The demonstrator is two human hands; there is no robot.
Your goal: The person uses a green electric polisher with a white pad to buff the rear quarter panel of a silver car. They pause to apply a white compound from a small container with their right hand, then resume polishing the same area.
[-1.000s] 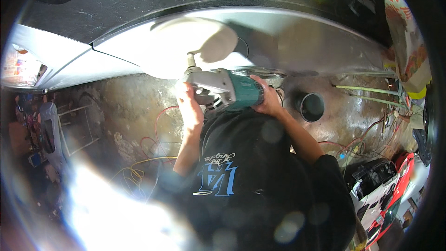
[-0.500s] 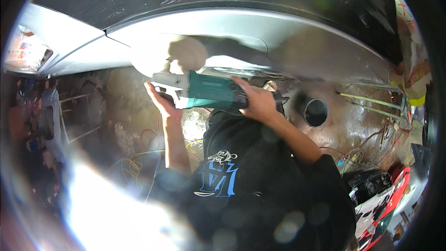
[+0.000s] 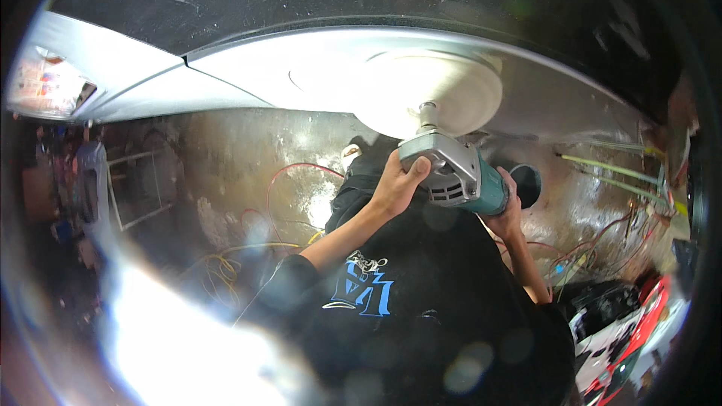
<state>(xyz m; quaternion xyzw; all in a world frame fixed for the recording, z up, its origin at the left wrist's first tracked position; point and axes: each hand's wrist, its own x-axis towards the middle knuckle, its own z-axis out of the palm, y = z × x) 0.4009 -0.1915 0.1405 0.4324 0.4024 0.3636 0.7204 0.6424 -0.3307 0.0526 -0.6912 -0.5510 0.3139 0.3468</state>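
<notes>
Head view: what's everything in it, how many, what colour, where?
polisher: 1, green-grey, centre
pad: 1, off-white, on polisher
panels: at least 2, silvery, upper
container: 1, dark, right of polisher
hose: at least 1, red, left
cable: at least 1, yellow, lower left
rods: 2, yellowish, right
frame: 1, pale, left
shirt: 1, black, lower centre
left hand: 1, bare, polisher's grey end
right hand: 1, bare, polisher's green end
</notes>
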